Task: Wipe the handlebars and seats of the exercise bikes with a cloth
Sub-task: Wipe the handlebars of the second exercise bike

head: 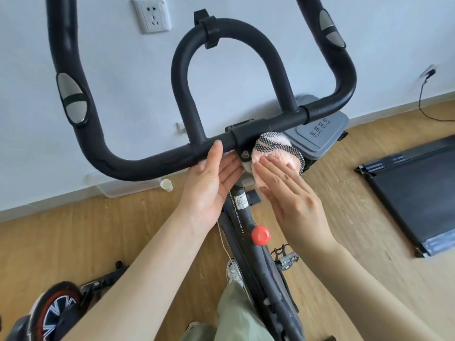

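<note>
The exercise bike's black foam handlebar [152, 166] spans the upper view, with an inner loop [231, 28] and grey pulse pads [71, 97]. A pink cloth with a black-and-white checked edge [278, 148] is bunched just below the handlebar clamp [248, 134]. My right hand [295, 195] lies flat with straight fingers pressing on the cloth. My left hand [211, 183] is open, palm turned right, its fingertips touching the underside of the bar left of the clamp. The seat is out of view.
The bike's stem [242, 212] with a red knob [260, 235] runs down between my arms, a pedal [286, 258] to its right. A grey bin [320, 134] stands by the wall, a black treadmill [413, 188] lies right, a flywheel [56, 313] lower left.
</note>
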